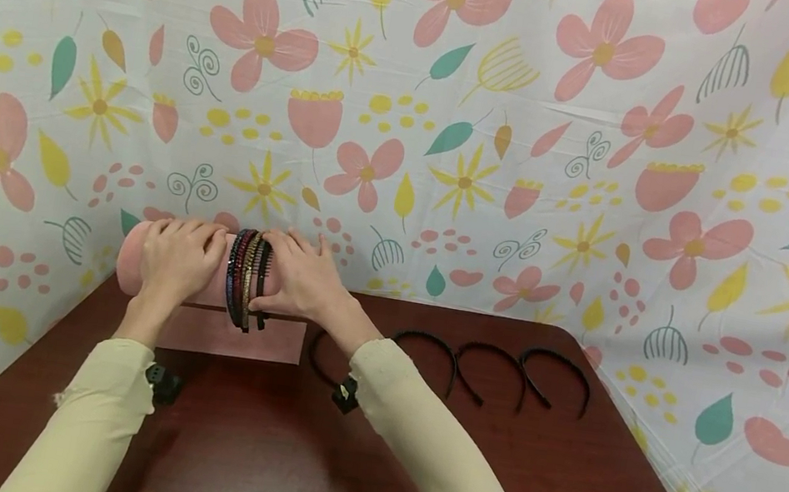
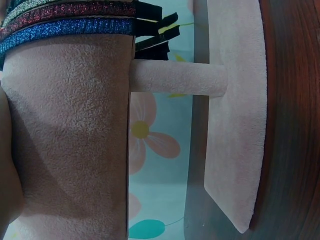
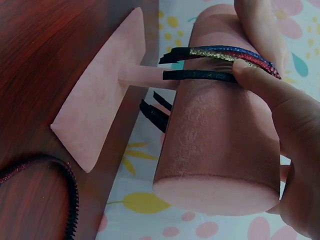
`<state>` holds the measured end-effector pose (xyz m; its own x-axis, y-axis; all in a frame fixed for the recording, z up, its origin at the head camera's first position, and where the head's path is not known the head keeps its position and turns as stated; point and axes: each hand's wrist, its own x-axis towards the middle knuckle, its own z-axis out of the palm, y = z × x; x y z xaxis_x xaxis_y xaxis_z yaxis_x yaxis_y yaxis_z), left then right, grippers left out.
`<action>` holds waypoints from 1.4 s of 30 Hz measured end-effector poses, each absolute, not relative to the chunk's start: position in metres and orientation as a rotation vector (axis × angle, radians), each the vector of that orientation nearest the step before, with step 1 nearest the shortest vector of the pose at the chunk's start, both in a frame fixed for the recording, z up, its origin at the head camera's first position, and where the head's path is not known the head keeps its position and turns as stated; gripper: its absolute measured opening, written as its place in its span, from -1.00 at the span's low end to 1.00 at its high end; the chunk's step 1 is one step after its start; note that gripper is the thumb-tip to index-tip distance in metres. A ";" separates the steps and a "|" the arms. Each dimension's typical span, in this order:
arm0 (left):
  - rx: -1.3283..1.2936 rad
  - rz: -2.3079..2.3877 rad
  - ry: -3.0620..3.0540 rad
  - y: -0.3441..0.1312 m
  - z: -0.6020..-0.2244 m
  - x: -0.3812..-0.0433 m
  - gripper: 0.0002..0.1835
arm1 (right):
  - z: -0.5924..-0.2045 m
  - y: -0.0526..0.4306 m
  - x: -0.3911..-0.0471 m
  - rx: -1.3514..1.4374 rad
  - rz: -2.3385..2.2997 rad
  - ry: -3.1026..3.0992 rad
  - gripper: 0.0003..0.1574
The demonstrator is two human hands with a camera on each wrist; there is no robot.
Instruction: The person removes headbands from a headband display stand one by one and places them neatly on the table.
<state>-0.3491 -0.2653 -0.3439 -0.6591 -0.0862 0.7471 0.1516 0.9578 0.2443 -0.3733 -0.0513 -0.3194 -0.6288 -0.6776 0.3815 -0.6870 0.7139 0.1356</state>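
Observation:
A pink plush headband stand point(image 1: 131, 259) has a thick horizontal roll on a post above a flat base. Over the roll's left part lies my left hand point(image 1: 177, 257), its fingers curved across the top. Near the middle several headbands loop round the roll side by side: a glittery blue headband point(image 2: 75, 32), a red headband point(image 2: 75, 15), a gold headband point(image 3: 210, 53) and a black headband point(image 3: 205, 75). My right hand point(image 1: 302, 279) grips the black headband, thumb on the near side beside the gold one and fingers over the roll. Their dark ends hang below the roll.
To the right on the brown table point(image 1: 560, 471) lie more dark headbands point(image 1: 427, 336) in a row, one partly hidden by my right forearm. One headband point(image 3: 72, 185) shows a toothed inner edge and red glitter. A flowered cloth point(image 1: 392, 153) hangs behind the table.

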 end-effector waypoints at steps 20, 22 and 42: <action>-0.043 -0.379 -2.285 -0.266 -0.344 -0.349 -0.54 | -0.315 -0.020 -0.383 1.097 -0.022 -2.469 0.27; -0.042 -0.383 -2.289 -0.266 -0.344 -0.349 -0.54 | -0.316 -0.018 -0.384 1.106 -0.003 -2.454 0.26; -0.044 -0.352 -2.290 -0.265 -0.344 -0.348 -0.53 | -0.320 -0.013 -0.386 1.131 0.103 -2.532 0.27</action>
<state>-0.3485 -0.2654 -0.3444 -0.6787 -0.0804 0.7300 0.1429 0.9606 0.2386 -0.3863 -0.0131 -0.3201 -0.6123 -0.7057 0.3564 -0.7325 0.6761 0.0803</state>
